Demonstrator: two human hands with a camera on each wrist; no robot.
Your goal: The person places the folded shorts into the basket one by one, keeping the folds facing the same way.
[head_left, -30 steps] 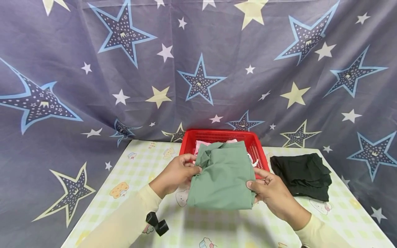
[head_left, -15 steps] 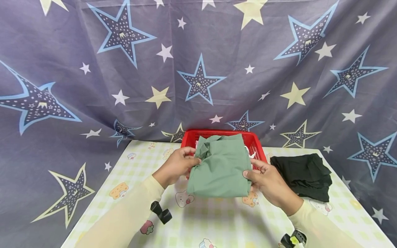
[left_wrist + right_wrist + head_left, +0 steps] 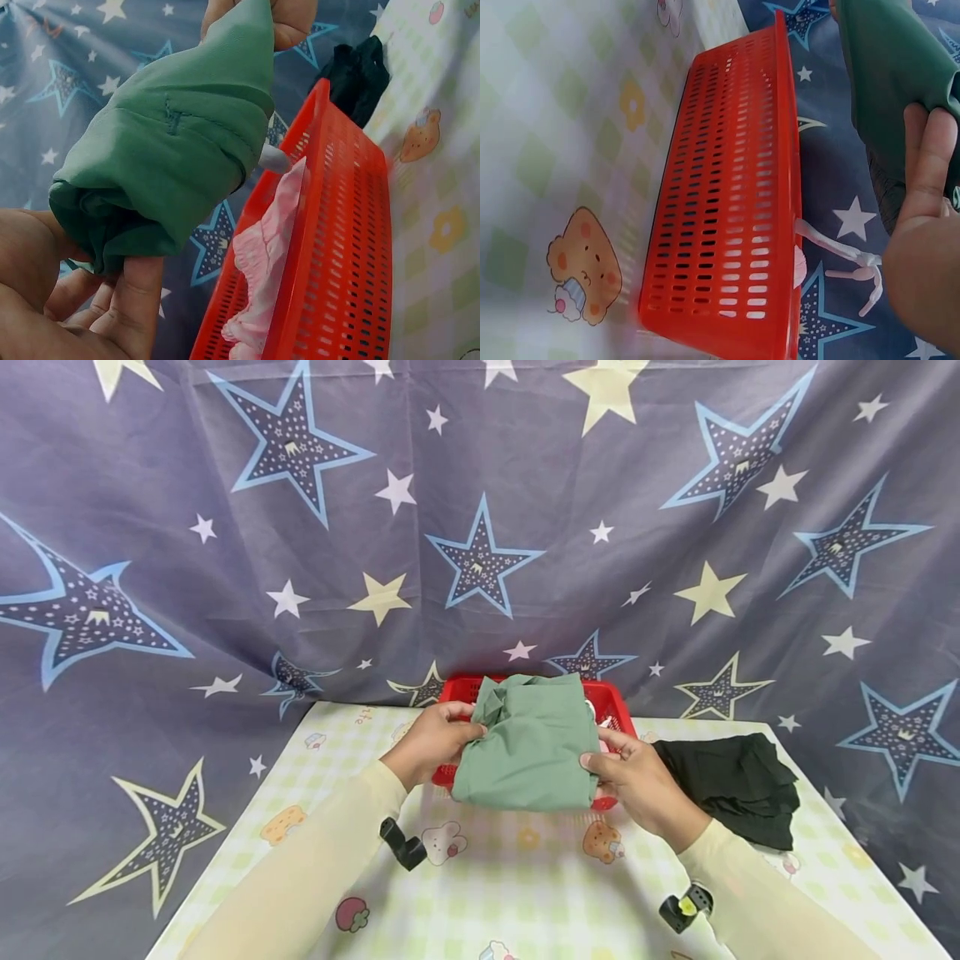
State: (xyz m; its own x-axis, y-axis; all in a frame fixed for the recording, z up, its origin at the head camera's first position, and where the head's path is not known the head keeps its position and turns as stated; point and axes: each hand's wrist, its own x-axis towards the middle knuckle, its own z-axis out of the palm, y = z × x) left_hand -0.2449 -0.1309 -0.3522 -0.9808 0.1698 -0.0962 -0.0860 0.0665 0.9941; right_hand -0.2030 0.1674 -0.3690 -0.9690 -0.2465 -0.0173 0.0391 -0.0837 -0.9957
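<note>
A folded green garment [image 3: 528, 747] is held up level between both hands, over the red plastic basket [image 3: 613, 714]. My left hand [image 3: 437, 739] pinches its left edge, thumb on top and fingers beneath. On the opposite edge my right hand [image 3: 637, 781] pinches it the same way. The left wrist view shows the green bundle [image 3: 165, 135] above the basket rim, apart from it. Pink cloth [image 3: 262, 262] lies inside the basket. In the right wrist view a white strap [image 3: 840, 247] sticks up past the rim. Most of the basket's contents are hidden under the garment.
A folded black garment [image 3: 731, 785] lies on the table to the right of the basket. The table wears a checked cloth [image 3: 517, 877] with cartoon prints. Behind it hangs a star-patterned curtain [image 3: 337, 527], close to the basket's far side.
Both hands have carried the green garment forward, away from the body, so it covers more of the basket. The grip has stayed the same. The black garment has not moved.
</note>
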